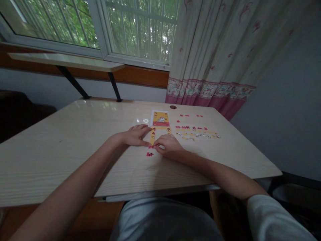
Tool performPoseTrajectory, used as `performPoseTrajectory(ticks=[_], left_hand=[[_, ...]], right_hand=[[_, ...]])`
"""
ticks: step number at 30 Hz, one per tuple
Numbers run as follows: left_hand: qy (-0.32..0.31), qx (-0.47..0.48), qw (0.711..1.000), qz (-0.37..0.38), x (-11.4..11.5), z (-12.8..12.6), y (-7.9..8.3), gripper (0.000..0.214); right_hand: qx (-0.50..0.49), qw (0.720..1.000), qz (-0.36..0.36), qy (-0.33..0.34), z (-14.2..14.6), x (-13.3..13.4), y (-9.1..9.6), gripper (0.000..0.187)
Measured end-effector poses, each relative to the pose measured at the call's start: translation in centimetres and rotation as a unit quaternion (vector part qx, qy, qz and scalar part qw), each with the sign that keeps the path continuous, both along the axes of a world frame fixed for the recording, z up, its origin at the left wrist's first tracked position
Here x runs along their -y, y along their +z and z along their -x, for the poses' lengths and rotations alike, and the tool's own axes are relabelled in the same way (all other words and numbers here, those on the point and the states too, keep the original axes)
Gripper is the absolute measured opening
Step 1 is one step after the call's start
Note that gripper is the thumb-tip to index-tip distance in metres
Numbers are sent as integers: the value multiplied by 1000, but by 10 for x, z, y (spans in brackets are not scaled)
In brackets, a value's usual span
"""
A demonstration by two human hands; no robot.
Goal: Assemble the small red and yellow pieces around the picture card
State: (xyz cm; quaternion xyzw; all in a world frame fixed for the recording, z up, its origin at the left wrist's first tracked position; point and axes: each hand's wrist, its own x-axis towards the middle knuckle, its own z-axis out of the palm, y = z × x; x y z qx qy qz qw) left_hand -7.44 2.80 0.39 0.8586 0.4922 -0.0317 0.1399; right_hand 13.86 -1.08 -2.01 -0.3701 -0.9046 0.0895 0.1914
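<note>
My left hand (135, 135) lies on the wooden table (75, 140), its fingers together and their tips pressed on a red jigsaw piece (150, 146). My right hand (169, 145) is curled beside it, fingertips pinching at the same piece. Between the hands a short joined strip of yellow and red pieces (152, 135) runs away from me. One loose red piece (149, 154) lies just in front of the hands. A small reference picture card (160, 118), yellow and red, lies beyond them.
Several loose red, yellow and white pieces (197, 132) lie in rows to the right of the card. A cable hole (173, 107) sits near the table's far edge. A window shelf (67, 62) and a curtain (213, 50) stand behind.
</note>
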Motion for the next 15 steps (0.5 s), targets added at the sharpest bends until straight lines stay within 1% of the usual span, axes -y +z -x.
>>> performPoseTrajectory(ticks=[7,11,15], left_hand=[[-1,0,1000,-5,0,0,-1,95],[9,-2,1000,-8,1,-2,-2,92],[12,3,1000,-16,1,-3,-2,91]], right_hand=[[26,999,-23,23,-1,-1,1,13],[60,996,-52,43,-1,1,5,17],[85,994,-55,45,0,1,9,19]])
